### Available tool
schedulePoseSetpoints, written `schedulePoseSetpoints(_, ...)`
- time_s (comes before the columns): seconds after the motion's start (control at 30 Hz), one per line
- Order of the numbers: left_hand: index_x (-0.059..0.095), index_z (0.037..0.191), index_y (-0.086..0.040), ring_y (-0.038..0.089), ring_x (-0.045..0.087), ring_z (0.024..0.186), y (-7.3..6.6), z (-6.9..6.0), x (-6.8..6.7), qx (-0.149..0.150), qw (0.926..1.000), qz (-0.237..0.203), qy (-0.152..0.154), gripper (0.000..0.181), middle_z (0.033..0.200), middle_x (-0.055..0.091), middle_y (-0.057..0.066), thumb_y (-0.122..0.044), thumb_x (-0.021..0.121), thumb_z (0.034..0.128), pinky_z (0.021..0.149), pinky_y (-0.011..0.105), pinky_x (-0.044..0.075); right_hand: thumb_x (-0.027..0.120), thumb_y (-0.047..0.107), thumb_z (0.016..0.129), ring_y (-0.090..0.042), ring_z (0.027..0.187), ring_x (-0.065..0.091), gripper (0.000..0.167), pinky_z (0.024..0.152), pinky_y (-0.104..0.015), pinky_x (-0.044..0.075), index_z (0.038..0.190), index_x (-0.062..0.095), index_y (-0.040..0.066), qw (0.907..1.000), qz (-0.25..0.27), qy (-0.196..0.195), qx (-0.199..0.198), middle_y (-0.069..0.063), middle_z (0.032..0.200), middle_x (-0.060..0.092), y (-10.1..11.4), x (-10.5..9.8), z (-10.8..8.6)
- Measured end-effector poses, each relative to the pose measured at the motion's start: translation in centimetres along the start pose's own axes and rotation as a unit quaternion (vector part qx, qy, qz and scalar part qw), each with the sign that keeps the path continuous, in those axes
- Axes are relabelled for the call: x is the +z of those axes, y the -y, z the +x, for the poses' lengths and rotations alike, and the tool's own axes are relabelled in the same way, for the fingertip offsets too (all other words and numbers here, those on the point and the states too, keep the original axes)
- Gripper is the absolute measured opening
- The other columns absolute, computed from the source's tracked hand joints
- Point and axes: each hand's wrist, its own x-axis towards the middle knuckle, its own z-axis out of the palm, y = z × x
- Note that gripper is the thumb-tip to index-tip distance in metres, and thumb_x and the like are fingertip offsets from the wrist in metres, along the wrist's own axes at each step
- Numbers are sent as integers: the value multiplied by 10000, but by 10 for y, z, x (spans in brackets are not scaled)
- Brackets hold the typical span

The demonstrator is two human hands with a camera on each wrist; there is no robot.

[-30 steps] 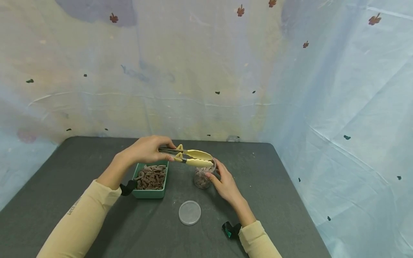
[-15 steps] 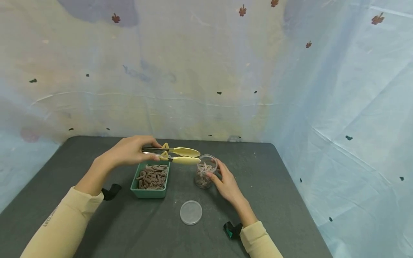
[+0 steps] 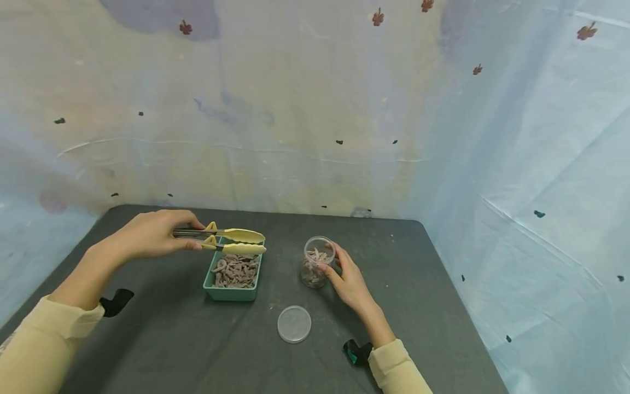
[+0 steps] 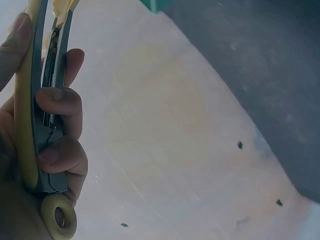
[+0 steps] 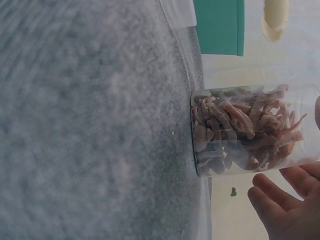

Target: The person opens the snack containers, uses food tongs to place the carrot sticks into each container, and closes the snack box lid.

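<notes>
Left hand grips tongs, right hand a jar; jar and tub hold apparently meaty strips.

Booth-like nook; patterned sheeting behind dark table

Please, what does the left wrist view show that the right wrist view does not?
Left wrist only: the left hand gripping the tongs, and their yellow end ring. Right wrist only: the right hand holding the clear jar, with brown pieces inside. Both: parts of the tongs, green container, dark table and spotted sheet.
</notes>
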Motion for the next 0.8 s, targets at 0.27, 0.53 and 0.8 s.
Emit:
schedulePoseSetpoints(0.27, 722, 1219, -235, 258, 713, 999, 9, -6, 2, 194, 9991, 318, 215, 494, 1242, 724, 28, -570, 795, 862, 656, 406, 528, 670, 315, 1040, -393, 1407, 500, 653, 1125, -554, 422, 1593, 395, 103, 10000, 72, -32, -47, -121, 1564, 476, -1, -2, 0)
schedulePoseSetpoints(0.53, 715, 1254, -204, 278, 712, 993, 10, -2, 8, 430, 9967, 441, 535, 599, 1247, 702, 64, -625, 783, 833, 659, 421, 538, 664, 334, 1042, -365, 1388, 528, 661, 1126, -514, 434, 1600, 387, 115, 10000, -34, 8, 15, -109, 1565, 476, -1, 0, 1)
schedulePoseSetpoints(0.8, 710, 1251, -217, 244, 709, 986, 9, 8, 17, 520, 9944, 459, 803, 612, 1240, 696, 32, -655, 771, 829, 675, 414, 542, 665, 344, 1040, -351, 1380, 540, 663, 1127, -502, 436, 1599, 389, 119, 10000, -70, 8, 58, -106, 1565, 477, -2, 1, 0)
